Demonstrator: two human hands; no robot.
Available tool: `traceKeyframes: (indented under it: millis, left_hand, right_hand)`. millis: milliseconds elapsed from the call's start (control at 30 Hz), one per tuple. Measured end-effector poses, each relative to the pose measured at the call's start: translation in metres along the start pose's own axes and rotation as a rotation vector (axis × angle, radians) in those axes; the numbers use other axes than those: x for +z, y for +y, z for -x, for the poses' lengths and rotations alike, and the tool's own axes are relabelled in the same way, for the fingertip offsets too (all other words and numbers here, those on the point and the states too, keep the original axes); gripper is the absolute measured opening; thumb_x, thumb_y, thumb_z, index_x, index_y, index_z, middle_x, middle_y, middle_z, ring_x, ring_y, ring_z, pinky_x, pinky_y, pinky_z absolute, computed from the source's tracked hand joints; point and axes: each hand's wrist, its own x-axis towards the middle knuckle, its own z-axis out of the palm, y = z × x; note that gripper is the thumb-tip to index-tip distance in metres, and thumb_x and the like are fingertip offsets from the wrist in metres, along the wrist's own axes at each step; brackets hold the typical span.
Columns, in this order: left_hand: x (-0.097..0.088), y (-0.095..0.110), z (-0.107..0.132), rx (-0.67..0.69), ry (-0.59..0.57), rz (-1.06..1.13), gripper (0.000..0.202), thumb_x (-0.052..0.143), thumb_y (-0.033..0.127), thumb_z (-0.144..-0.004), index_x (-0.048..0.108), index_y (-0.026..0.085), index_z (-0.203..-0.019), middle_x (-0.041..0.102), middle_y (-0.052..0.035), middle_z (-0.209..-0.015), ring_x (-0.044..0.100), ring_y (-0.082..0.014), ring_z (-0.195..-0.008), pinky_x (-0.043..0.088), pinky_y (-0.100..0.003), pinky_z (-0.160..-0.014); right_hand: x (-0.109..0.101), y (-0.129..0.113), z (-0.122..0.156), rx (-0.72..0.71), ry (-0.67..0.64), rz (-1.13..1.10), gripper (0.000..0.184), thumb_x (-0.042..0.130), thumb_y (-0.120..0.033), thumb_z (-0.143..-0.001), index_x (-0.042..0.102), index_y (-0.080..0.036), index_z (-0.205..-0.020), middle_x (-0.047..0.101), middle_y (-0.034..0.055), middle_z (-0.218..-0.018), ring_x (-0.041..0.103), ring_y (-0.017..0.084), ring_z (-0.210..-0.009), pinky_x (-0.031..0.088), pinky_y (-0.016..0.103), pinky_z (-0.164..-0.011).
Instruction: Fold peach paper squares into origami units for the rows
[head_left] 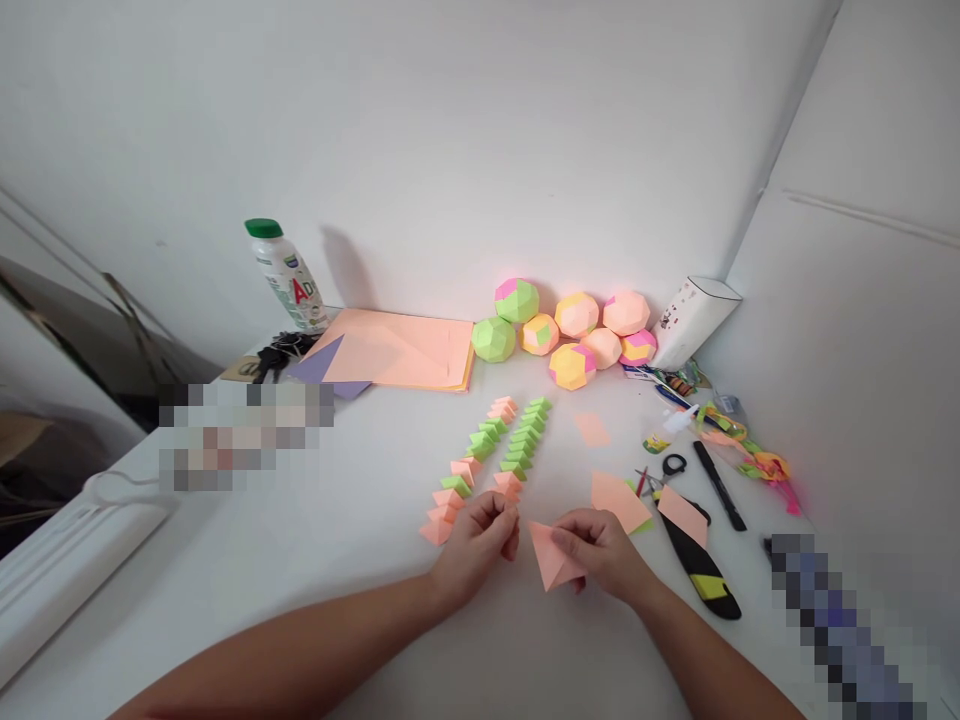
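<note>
**Fold in hand: sheet pinched by the right hand, left hand curled beside it**

I found the right hand (600,550) pinching a pink sheet (551,560) between thumb and fingers. The sheet jutted out to the left of that grip as a folded triangle, point down, low over the table (300,560). Its free edge lay near the left hand (480,538) without touching it. The left hand's fingers were curled together just at the near end of two rows of folded units (517,440). I could not tell whether they pinched one.

I judged the step in hand to be a crease on the sheet. To do it well, the edges should be matched before any pressure goes on. The crease should then run outward from the pinch with the sheet flat on the table. The left wrist should stay off the units just beyond it, since they looked easy to knock out of line.

Just beyond the right grip lay a loose sheet (619,500). Further out to its right were scissors (670,466), a pen (718,485) and a cutter (701,565). Well beyond both grips, paper balls (574,335) sat against the wall.
</note>
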Motion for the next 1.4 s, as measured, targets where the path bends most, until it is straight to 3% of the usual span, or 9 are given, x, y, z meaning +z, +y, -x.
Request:
traceKeyframes:
  millis: [167,267,433,567,733,967,1033,1133,1400]
  left_hand:
    - [0.000,-0.004,0.002,0.017,-0.151,-0.042,0.014,0.058,0.029,-0.078,0.052,0.016,-0.075,0.051,0.0038,-0.062,0.045,-0.0093,-0.055,0.035,-0.022,-0.054]
    - [0.001,-0.006,0.002,0.031,-0.158,-0.134,0.014,0.058,0.024,-0.076,0.052,0.015,-0.068,0.049,0.0032,-0.062,0.041,-0.0086,-0.054,0.032,-0.021,-0.051]
    - [0.001,-0.005,0.001,0.002,-0.173,-0.140,0.009,0.055,0.022,-0.077,0.052,0.015,-0.071,0.050,0.0029,-0.063,0.042,-0.0088,-0.054,0.033,-0.021,-0.051]
    - [0.002,-0.007,0.001,0.032,-0.184,-0.210,0.006,0.054,0.018,-0.075,0.052,0.015,-0.070,0.052,0.0017,-0.065,0.043,-0.0096,-0.057,0.033,-0.022,-0.052]
    - [0.002,-0.006,0.000,0.009,-0.139,-0.182,0.008,0.054,0.018,-0.071,0.048,0.016,-0.066,0.047,0.0042,-0.060,0.039,-0.0076,-0.052,0.031,-0.020,-0.049]
    - [0.000,-0.003,-0.001,-0.102,-0.081,-0.065,0.011,0.056,0.023,-0.071,0.048,0.018,-0.067,0.048,0.0059,-0.054,0.045,-0.0082,-0.047,0.036,-0.021,-0.049]
    - [0.001,-0.003,-0.001,-0.095,-0.088,-0.070,0.011,0.057,0.024,-0.071,0.048,0.018,-0.067,0.049,0.0055,-0.054,0.045,-0.0082,-0.047,0.035,-0.021,-0.048]
    - [0.003,-0.003,0.000,-0.080,-0.087,-0.076,0.014,0.058,0.025,-0.071,0.048,0.018,-0.066,0.049,0.0054,-0.054,0.044,-0.0083,-0.047,0.034,-0.020,-0.048]
    - [0.001,-0.004,0.001,-0.003,0.048,0.020,0.021,0.053,0.032,-0.083,0.044,0.019,-0.069,0.047,0.0071,-0.050,0.041,-0.0081,-0.048,0.035,-0.021,-0.052]
  right_hand:
    - [0.006,-0.002,0.001,0.014,-0.059,-0.001,0.034,0.063,-0.045,-0.079,0.064,-0.012,-0.070,0.055,-0.0027,-0.049,0.049,0.007,-0.036,0.040,0.018,-0.034]
    - [0.010,-0.001,0.003,0.009,-0.057,0.017,0.033,0.062,-0.044,-0.080,0.065,-0.012,-0.072,0.055,-0.0021,-0.053,0.050,0.007,-0.039,0.042,0.017,-0.036]
    - [0.012,0.000,0.003,0.019,-0.017,0.008,0.027,0.063,-0.041,-0.079,0.061,-0.015,-0.082,0.055,-0.0033,-0.055,0.052,0.009,-0.043,0.046,0.020,-0.041]
    - [0.015,-0.002,0.002,-0.020,0.005,0.093,0.020,0.060,-0.035,-0.079,0.058,-0.015,-0.075,0.051,-0.0041,-0.053,0.050,0.009,-0.041,0.043,0.020,-0.040]
    - [0.012,-0.006,0.003,-0.058,0.059,0.165,0.011,0.056,-0.024,-0.075,0.052,-0.016,-0.067,0.048,-0.0051,-0.049,0.047,0.009,-0.041,0.038,0.021,-0.042]
    - [0.005,-0.016,0.002,-0.216,0.289,0.271,0.009,0.053,-0.022,-0.078,0.050,-0.018,-0.071,0.051,-0.0026,-0.060,0.048,0.010,-0.053,0.038,0.020,-0.048]
    - [0.008,-0.015,0.003,-0.234,0.232,0.279,0.010,0.058,-0.026,-0.077,0.055,-0.016,-0.077,0.055,-0.0005,-0.066,0.051,0.012,-0.058,0.042,0.022,-0.053]
    - [0.013,-0.012,0.005,-0.207,0.118,0.286,0.018,0.059,-0.031,-0.079,0.058,-0.015,-0.070,0.054,-0.0005,-0.059,0.053,0.012,-0.055,0.042,0.022,-0.051]
    - [0.006,-0.020,0.009,-0.126,0.184,0.133,0.028,0.059,-0.041,-0.081,0.052,-0.017,-0.067,0.053,-0.0037,-0.050,0.053,0.011,-0.043,0.044,0.021,-0.043]
